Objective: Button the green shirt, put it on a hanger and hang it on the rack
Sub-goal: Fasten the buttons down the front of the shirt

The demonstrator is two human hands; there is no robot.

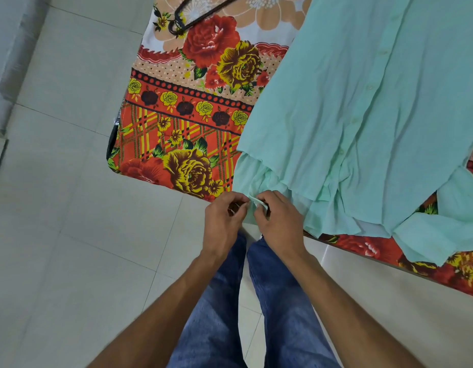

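Green shirt [362, 102]: lies spread front-up on the floral cloth [190, 102], to the right, with its near edge spilling over the side toward the person.
Front row of buttons [369, 87]: runs from far to near down the middle and looks closed where it shows.
Grip, left hand [222, 221]: fingers and thumb curled, pinching a small fold at the shirt's near-left corner.
Grip, right hand [280, 224]: pinches the same fold from the other side; the two hands are almost touching.
Part held: cuff or hem, cannot tell which.
Handling: thin, light, limp cloth that will slide and bunch. Pinch close to the button and hole; later lift it by the shoulders.
Hanger [209, 13]: black, on the cloth at the far left, well apart from the hands.
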